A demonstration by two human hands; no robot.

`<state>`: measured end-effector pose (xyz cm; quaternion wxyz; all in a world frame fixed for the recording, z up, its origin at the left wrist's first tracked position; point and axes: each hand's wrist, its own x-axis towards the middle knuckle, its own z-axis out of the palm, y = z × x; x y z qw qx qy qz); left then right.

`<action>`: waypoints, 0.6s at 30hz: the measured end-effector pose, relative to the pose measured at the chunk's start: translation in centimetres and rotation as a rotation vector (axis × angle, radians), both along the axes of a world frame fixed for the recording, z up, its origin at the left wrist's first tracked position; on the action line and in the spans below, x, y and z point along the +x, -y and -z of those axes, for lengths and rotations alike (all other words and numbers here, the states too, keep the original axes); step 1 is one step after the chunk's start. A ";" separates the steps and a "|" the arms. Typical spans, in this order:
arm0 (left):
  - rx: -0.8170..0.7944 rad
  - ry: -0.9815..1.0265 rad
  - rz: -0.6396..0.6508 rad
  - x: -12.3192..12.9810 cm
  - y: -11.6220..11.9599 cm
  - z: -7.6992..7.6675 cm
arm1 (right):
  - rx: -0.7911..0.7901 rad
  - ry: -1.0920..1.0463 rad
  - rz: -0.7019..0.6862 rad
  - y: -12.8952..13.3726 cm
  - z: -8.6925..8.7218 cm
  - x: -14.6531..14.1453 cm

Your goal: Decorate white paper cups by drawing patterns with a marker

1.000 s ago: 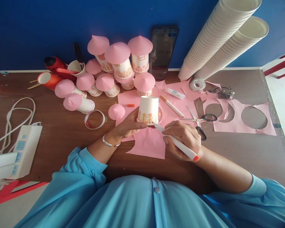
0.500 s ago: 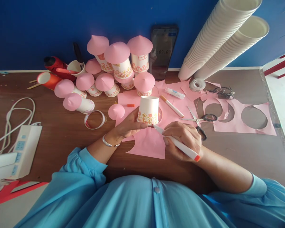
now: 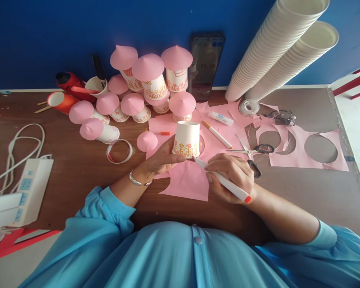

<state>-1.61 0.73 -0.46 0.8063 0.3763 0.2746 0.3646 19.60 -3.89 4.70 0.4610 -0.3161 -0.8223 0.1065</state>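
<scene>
A white paper cup [image 3: 187, 135], held upside down, carries red and yellow flower drawings around its lower part. My left hand [image 3: 162, 157] grips it from the left, its thumb along the rim. In my right hand [image 3: 230, 174] is a white marker [image 3: 229, 186] with an orange-red end; its tip meets the cup near the rim. An orange-red marker cap [image 3: 165, 133] lies on the pink paper [image 3: 187, 182] beneath. To the left sits a small pink paper cone [image 3: 147, 141].
Decorated cups with pink cone roofs [image 3: 148, 68] crowd the back. Scissors [image 3: 255, 151], another marker [image 3: 217, 134], a glue stick [image 3: 221, 117] and clear tape [image 3: 249, 107] lie right. Tall cup stacks [image 3: 276, 52] lean by a phone [image 3: 206, 66]. A power strip [image 3: 33, 192] lies left.
Almost nothing differs. The cup and the marker's rear end have shifted very slightly left, with the marker tip still at the cup's rim.
</scene>
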 end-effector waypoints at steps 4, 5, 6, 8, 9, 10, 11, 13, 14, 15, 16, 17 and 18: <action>-0.003 -0.013 -0.002 0.0 0.0 -0.1 | 0.004 -0.017 0.004 0.1 -0.1 0.0; 0.001 -0.015 -0.004 0.0 0.1 -0.1 | 0.012 -0.027 0.006 0.0 -0.1 0.0; 0.006 -0.018 -0.006 0.0 0.1 -0.1 | 0.019 -0.032 0.009 0.0 -0.2 0.0; 0.011 -0.027 -0.011 -0.1 0.2 0.0 | 0.026 -0.033 0.017 -0.1 -0.2 0.1; 0.012 -0.029 -0.014 -0.1 0.2 0.1 | 0.028 -0.031 0.020 -0.1 -0.2 0.1; 0.011 -0.029 -0.014 -0.2 0.2 0.2 | 0.028 -0.026 0.023 -0.1 -0.2 0.1; 0.010 -0.025 -0.014 -0.2 0.2 0.2 | 0.027 -0.019 0.025 -0.2 -0.1 0.1; 0.008 -0.016 -0.011 -0.2 0.2 0.4 | 0.025 -0.008 0.029 -0.1 -0.1 0.1; 0.008 -0.011 -0.012 -0.2 0.1 0.4 | 0.022 -0.004 0.030 -0.1 -0.1 0.1; 0.009 -0.007 -0.014 -0.2 0.1 0.4 | 0.019 -0.002 0.031 -0.1 -0.1 0.1; 0.010 -0.005 -0.017 -0.2 0.1 0.4 | 0.015 -0.003 0.031 -0.1 -0.1 0.1; 0.011 -0.005 -0.020 -0.2 0.1 0.3 | 0.012 -0.005 0.030 -0.1 -0.1 0.1; 0.008 -0.007 -0.021 -0.2 0.1 0.2 | 0.009 -0.008 0.029 0.0 -0.1 0.0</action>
